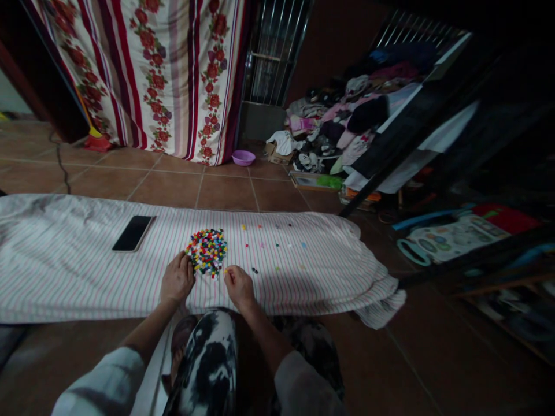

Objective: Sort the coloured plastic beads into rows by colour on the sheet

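Observation:
A heap of small multicoloured beads (pixel 207 252) lies on the striped cloth (pixel 130 289). My left hand (pixel 177 278) rests at the heap's left edge, fingers extended and touching the nearest beads. On the right side of the heap, my right hand (pixel 239 286) is closed in a pinch, with a small yellow bead (pixel 225 271) at its fingertips. Farther right, small groups of beads sit apart by colour, among them yellow beads (pixel 243 227), dark beads (pixel 255 270), blue beads (pixel 304 245) and yellow-green beads (pixel 278 268).
A phone (pixel 133 233) lies left of the heap. Beyond the cloth are a tiled floor (pixel 173 185), a purple basin (pixel 243 158), a floral curtain (pixel 173 75) and a large pile of clothes (pixel 338 115). A dark slanted bar (pixel 368 193) stands at the right.

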Demonstrator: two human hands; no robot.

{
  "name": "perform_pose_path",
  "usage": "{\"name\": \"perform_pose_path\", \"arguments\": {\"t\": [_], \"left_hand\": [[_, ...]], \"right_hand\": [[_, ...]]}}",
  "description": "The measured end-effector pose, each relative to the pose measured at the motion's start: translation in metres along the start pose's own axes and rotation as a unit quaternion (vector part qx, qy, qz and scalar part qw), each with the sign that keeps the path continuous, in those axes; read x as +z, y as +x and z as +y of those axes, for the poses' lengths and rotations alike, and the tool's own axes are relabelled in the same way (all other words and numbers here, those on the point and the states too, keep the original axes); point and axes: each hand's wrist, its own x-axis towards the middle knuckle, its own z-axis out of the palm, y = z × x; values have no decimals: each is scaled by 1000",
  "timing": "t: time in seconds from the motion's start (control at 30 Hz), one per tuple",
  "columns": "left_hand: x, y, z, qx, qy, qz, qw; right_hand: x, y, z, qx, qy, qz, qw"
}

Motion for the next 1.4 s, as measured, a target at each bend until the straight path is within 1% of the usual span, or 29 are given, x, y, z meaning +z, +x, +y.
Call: {"name": "perform_pose_path", "arguments": {"t": [0.13,0.23,0.33,0.43,0.63,0.83,0.9,0.97,1.17,1.4], "left_hand": [[-1,0,0,1,2,-7,1000],[-2,0,0,11,3,-13,1000],[-2,1,0,5,3,-7,1000],[-2,1,0,0,5,-5,1000],[-1,1,0,16,22,-1,1000],[2,0,-1,4,19,6,1000],[2,0,-1,8,18,6,1000],[3,0,-2,10,21,8,1000],[4,0,-1,10,35,13,999],[5,1,0,11,51,25,998]], "right_hand": [[1,1,4,41,56,23,997],[1,1,6,51,89,20,994],[0,1,7,56,111,13,992],[-1,1,6,56,107,11,993],[0,0,7,34,84,27,996],[1,8,13,34,146,14,989],[-2,16,15,45,159,4,986],[-8,28,17,61,150,1,987],[-27,75,30,105,60,13,993],[-39,126,50,113,-54,18,992]]}}
